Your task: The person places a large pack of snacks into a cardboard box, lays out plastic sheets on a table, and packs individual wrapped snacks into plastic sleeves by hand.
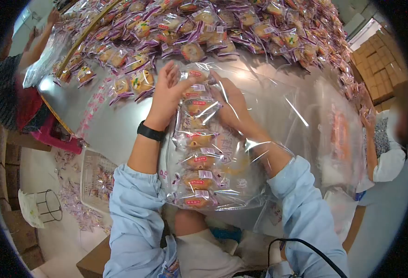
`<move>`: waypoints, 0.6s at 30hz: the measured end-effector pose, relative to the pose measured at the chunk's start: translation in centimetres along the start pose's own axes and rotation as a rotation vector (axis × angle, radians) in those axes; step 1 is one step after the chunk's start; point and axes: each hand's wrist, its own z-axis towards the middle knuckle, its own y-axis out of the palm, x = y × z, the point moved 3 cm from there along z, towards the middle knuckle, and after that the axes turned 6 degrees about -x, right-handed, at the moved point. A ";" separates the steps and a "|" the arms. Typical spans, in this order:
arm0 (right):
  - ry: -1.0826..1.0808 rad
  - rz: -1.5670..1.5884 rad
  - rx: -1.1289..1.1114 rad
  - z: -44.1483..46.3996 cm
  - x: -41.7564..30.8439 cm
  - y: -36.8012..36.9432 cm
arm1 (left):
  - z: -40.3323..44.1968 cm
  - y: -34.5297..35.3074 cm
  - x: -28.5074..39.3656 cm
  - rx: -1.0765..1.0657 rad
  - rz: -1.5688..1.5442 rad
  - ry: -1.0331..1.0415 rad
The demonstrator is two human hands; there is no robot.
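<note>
A row of several packaged round pastries (199,159) lies face up inside a large clear plastic bag (255,185) in front of me. My left hand (167,95) is at the far left end of the row, its fingers raised and apart from the thumb, which touches the top packet. Opposite it, my right hand (231,104) is closed at the right edge of that top packaged pastry (195,74). Clear film covers my right hand and forearm. Some of its fingertips are hidden.
A big heap of packaged pastries (204,28) covers the far side of the metal table (139,106). Clear bags (338,134) are stacked at right. A white basket (89,178) and loose packets lie on the floor at left. Other people work at left (9,92) and right (389,153).
</note>
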 end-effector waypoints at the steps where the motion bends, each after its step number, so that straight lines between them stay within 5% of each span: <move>1: -0.059 -0.089 0.002 0.1 -0.2 -0.1 | 0.2 -0.2 0.0 0.011 -0.015 -0.008; 2: -0.120 -0.179 0.004 0.1 -0.5 -0.3 | 0.4 -0.5 -0.1 0.019 -0.032 -0.020; 5: -0.007 0.199 0.064 -0.5 -0.4 -0.2 | 0.8 -1.1 -0.5 0.035 -0.055 -0.042; 14: 0.198 0.179 -0.190 -1.1 -3.1 -1.4 | 0.7 -1.3 -0.2 0.052 -0.094 -0.011; 15: 0.001 0.119 -0.141 -0.4 -1.1 -0.8 | 0.7 -1.3 -0.3 0.052 -0.091 -0.005; 18: -0.029 0.113 -0.089 -0.5 -1.9 -0.9 | 0.8 -1.6 -0.6 0.052 -0.039 -0.007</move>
